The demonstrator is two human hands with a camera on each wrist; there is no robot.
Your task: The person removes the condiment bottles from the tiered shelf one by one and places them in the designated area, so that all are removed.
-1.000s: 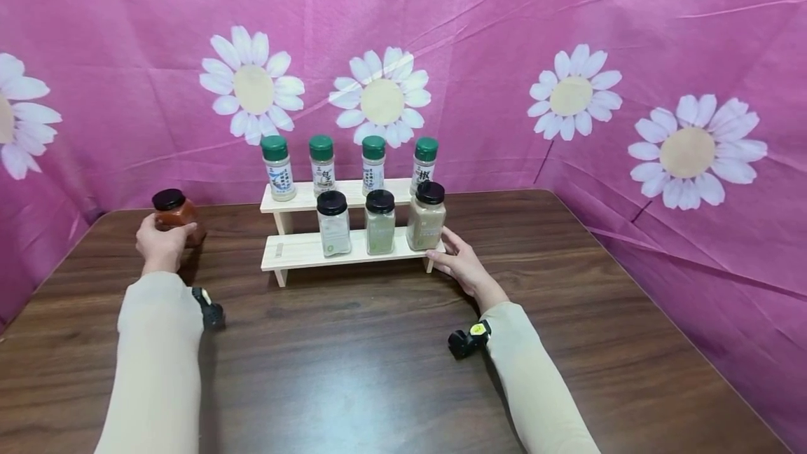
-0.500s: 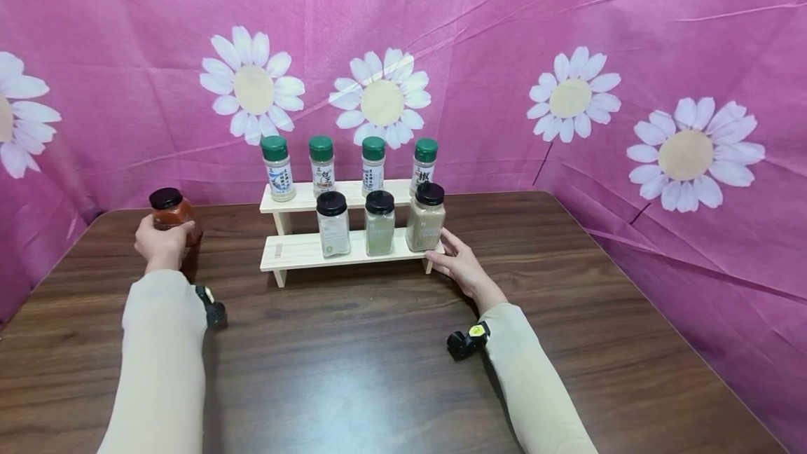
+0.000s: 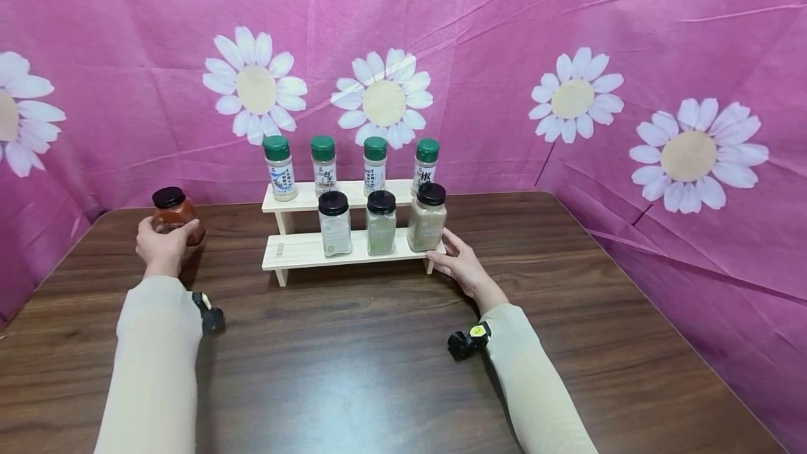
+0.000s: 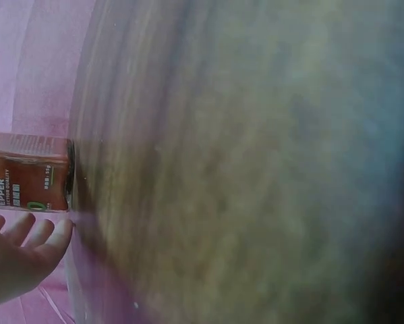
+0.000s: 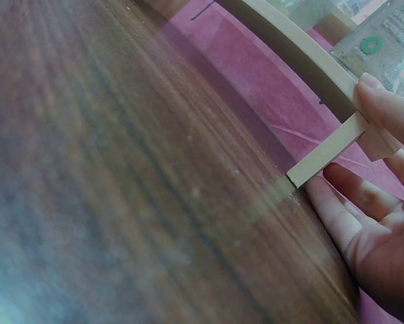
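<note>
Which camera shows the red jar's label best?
The left wrist view: the red jar is largest there and "SWEET" is readable, though the edge crops it. The head view shows it under its black lid, partly behind the left hand, too small to read. The right wrist view doesn't show it.

In the head view, the person wore long, plain cream sleeves: the left sleeve (image 3: 154,370) lay toward seven o'clock, the right sleeve (image 3: 536,380) toward five. Beyond each cuff was a bare hand, the left hand (image 3: 162,242) and the right hand (image 3: 465,268). A small black camera (image 3: 214,318) with a rounded end sat at four o'clock on the left cuff, bearing what was perhaps a pale sticker. Its black twin (image 3: 459,346), at eight o'clock on the right cuff, carried a bright yellow patch (image 3: 478,331).
</note>
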